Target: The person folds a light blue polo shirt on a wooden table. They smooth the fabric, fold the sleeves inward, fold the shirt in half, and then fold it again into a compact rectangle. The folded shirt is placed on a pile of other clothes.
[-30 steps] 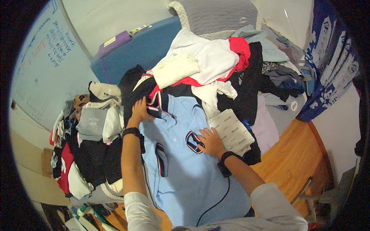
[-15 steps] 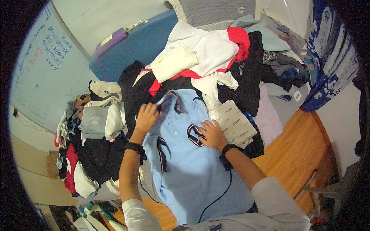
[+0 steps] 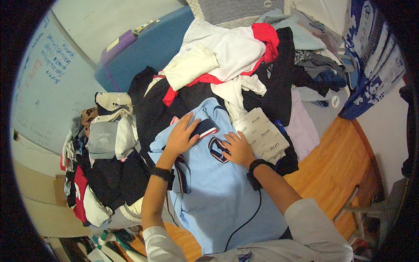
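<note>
A light blue polo shirt (image 3: 227, 205) with dark, striped trim lies spread in front of me, its sleeves turned inward. My left hand (image 3: 180, 136) rests on its upper part, fingers spread, beside a dark band with white and red edging (image 3: 205, 128). On the right half, my right hand (image 3: 238, 148) lies with fingers apart over the shirt's edge, touching an oval striped cuff (image 3: 218, 150). The other striped cuff (image 3: 183, 177) shows partly below my left wrist. Just right of my right hand is a folded cream cloth with a dark print (image 3: 262, 133).
Beyond the shirt rises a heap with a white and red garment (image 3: 235, 48), a cream folded piece (image 3: 192, 67) and black clothes (image 3: 283, 83). More clothes (image 3: 109, 135) are piled at left. A blue board (image 3: 144, 56) stands behind. Wooden floor (image 3: 331, 161) shows at right.
My left hand has moved right and slightly down over the shirt. The shirt's upper left part is now folded over, showing the dark striped band. My right hand stays nearly in place.
</note>
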`<state>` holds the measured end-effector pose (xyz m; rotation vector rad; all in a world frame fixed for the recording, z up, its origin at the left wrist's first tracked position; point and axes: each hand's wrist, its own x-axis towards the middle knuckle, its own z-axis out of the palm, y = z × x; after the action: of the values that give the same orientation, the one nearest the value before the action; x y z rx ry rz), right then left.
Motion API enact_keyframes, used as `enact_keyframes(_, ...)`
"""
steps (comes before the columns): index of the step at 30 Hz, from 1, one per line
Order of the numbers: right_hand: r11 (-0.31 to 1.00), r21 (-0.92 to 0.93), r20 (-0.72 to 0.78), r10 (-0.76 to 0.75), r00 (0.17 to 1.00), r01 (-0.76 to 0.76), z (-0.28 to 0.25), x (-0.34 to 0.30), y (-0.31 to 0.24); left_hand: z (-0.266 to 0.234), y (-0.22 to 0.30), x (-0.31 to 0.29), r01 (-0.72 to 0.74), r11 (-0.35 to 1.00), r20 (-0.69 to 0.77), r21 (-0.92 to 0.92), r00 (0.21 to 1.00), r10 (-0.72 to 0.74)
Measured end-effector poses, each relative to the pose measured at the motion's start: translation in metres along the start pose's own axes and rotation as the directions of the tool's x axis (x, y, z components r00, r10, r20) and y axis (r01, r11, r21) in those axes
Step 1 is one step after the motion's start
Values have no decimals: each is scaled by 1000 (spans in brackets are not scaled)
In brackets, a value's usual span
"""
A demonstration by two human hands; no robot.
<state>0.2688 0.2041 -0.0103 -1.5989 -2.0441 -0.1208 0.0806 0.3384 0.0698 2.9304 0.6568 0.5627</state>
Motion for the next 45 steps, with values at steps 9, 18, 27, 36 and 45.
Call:
enact_keyframes(9, 1000, -17, 66, 23, 998, -22, -3, 1, 0, 55, -10, 22, -86, 981, 117, 171, 991, 67)
enact_keyframes(18, 1000, 3, 44, 11, 999, -11, 0, 1, 1, 35, 12, -1, -69, 973, 144, 221, 989, 37)
enact_keyframes(27, 970, 239, -203, 100, 974, -49, -36, -14, 3, -17, 141, -255, 700, 712, -1, 55, 713, -701)
enact_keyframes(36, 723, 318, 124, 609, 784, -613, -101, -213, 7, 72, 265, -373, 399, -535, 633, -745, 168, -756)
enact_keyframes(45, -66, 529, 774, 446, 449, -846, -115, -337, -31, 51, 290, -400, 325, -515, 596, -793, 237, -767)
